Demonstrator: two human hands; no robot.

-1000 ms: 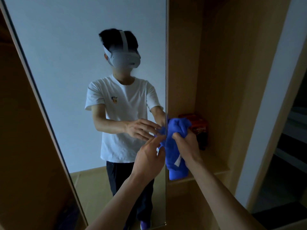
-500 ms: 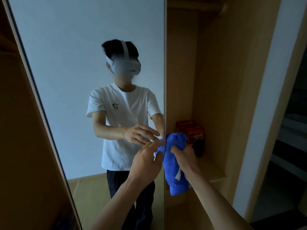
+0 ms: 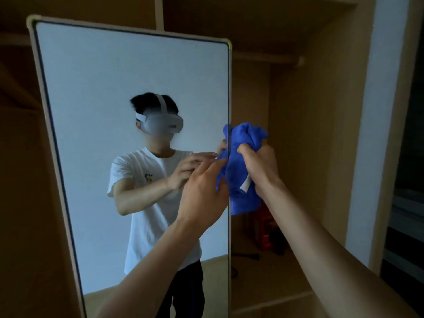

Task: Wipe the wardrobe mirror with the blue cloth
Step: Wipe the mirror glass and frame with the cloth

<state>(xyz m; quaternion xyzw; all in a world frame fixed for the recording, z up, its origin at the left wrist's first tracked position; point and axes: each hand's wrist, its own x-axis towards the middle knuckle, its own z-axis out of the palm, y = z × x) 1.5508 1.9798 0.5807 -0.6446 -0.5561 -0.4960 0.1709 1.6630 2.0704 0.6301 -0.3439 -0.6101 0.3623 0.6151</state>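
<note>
The tall wardrobe mirror [image 3: 96, 92], in a pale frame, fills the left half of the head view and reflects a person in a white T-shirt and headset. A bunched blue cloth [image 3: 243, 152] with a white label hangs at the mirror's right edge. My right hand [image 3: 259, 164] is shut on the cloth from the right. My left hand [image 3: 204, 191] is raised in front of the glass, its fingertips and thumb touching the cloth's left side at the mirror edge.
Right of the mirror is an open wooden wardrobe bay with a hanging rail [image 3: 298, 61] near the top. A red box [image 3: 263, 230] stands on its shelf below the cloth. A white wall strip [image 3: 371, 134] and a dark opening lie far right.
The view has tilted up, so the mirror's top edge now shows. Both hands and the cloth have risen along the mirror's right edge, clear of the red box.
</note>
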